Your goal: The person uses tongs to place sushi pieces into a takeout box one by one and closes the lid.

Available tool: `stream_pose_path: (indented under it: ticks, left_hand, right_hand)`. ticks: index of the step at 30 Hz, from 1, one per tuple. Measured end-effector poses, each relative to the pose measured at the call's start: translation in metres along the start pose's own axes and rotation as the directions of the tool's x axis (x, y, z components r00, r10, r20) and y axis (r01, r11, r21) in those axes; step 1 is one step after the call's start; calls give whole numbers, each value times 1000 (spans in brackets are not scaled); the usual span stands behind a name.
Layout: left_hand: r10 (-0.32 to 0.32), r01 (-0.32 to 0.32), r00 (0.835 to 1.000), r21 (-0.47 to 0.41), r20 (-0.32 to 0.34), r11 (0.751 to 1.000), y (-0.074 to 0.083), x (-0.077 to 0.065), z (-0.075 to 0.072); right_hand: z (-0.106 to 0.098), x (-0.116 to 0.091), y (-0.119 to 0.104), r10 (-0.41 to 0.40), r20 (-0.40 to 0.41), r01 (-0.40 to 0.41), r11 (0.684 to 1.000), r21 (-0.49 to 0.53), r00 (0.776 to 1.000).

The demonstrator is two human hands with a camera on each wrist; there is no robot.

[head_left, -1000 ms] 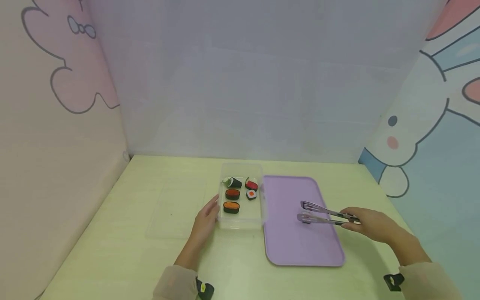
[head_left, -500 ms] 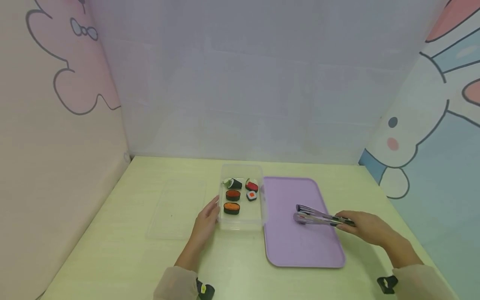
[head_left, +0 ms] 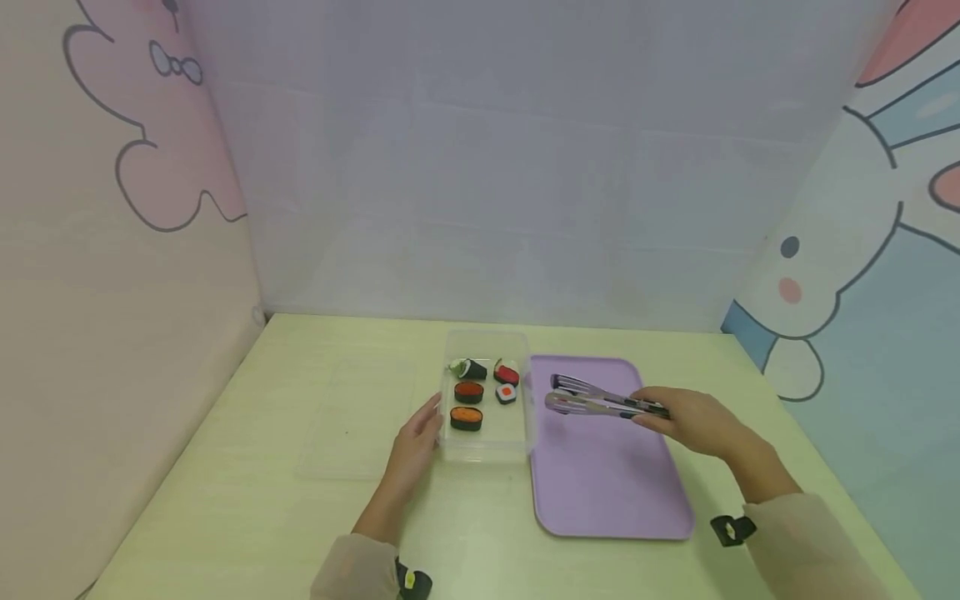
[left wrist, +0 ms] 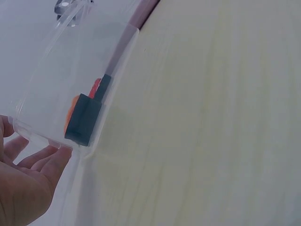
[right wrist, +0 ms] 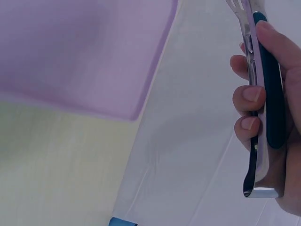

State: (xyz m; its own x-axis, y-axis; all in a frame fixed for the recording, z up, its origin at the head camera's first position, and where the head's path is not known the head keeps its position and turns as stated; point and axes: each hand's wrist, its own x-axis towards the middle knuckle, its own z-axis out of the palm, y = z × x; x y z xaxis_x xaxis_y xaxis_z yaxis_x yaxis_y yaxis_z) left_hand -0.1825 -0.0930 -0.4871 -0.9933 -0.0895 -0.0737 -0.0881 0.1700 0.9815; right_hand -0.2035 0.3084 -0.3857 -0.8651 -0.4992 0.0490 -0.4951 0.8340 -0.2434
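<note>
Pale lavender sheeting covers the back wall (head_left: 450,167), with a pink cartoon figure (head_left: 150,125) on the left wall and a white cartoon rabbit (head_left: 855,242) on the right, all around a light yellow surface (head_left: 262,525). Both hands are well apart from each other. On the left side, the left hand (head_left: 414,443) rests its fingertips on the outer wall of a clear plastic container (head_left: 487,450), the fingers relaxed. Inside that container sit five sushi-like pieces: an orange-topped piece (head_left: 467,418) nearest the person, a red-brown-topped piece (head_left: 468,392) behind it, a dark cone (head_left: 474,369) with pale green at its end farther back, a red-topped piece (head_left: 506,372) across from the cone, and a small roll (head_left: 506,393) with an orange-red centre just in front of that. Just beside the container on the right lies a purple tray (head_left: 600,492). Above it, the right hand (head_left: 693,421) grips metal tongs (head_left: 592,408) by their dark green handle, fingers curled round it; the tongs' tips are spread and point toward the container. Left of the container, a flat clear sheet (head_left: 360,417) lies on the surface.
</note>
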Motion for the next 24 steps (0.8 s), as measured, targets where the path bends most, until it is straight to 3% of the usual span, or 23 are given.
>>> stream_pose_path:
  ticks: [6, 13, 24]
  left_hand:
    - [-4, 4, 1000, 15, 0, 1000, -1, -1, -1]
    - [3, -3, 1000, -1, 0, 1000, 0, 0, -1]
    - [1, -1, 1000, 14, 6, 1000, 0, 0, -1]
  right_hand:
    - [-1, 24, -22, -66, 0, 66, 997, 30, 998]
    - [12, 50, -38, -134, 29, 133, 990, 42, 991]
    - [17, 59, -43, -138, 48, 137, 990, 17, 989]
